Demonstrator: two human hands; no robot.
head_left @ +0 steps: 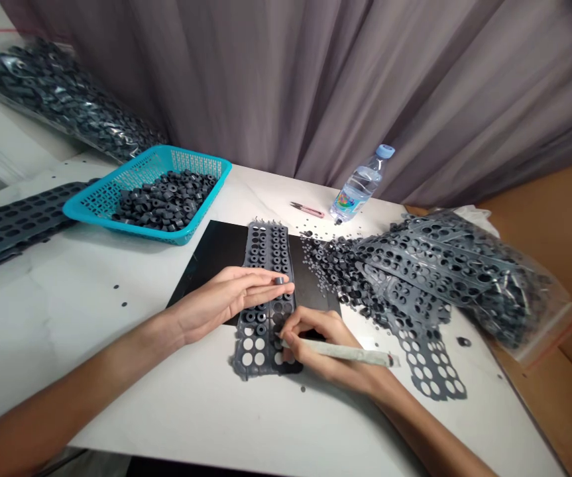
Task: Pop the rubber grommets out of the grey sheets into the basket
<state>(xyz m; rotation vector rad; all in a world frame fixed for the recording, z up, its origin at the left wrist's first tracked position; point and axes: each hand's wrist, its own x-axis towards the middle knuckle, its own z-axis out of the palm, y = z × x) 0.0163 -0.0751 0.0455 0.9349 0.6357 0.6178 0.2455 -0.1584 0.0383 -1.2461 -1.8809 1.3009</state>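
Note:
My left hand (236, 291) reaches over a grey moulded rubber sheet (246, 372) with its fingers stretched out. A small dark grey rubber ring (279, 281) sits between its fingertips. My right hand (323, 338) is closed round a pen-like tool (350, 351) wrapped in whitish material. The tool's tip points at the sheet's lower right part and is mostly hidden by the fingers. Rings fill many of the sheet's places, while open holes show along its near end. Under the sheet lies a black mat (216, 245).
A turquoise basket (186, 235) of loose rings stands at back left, before a large bag of rings (67, 93). More sheets (12, 222) lie left. Right are scattered rings (335, 265), punched sheets (429, 371) and a plastic bag (534, 311). Pink thread snips (308, 210) and a water bottle (358, 189) are behind.

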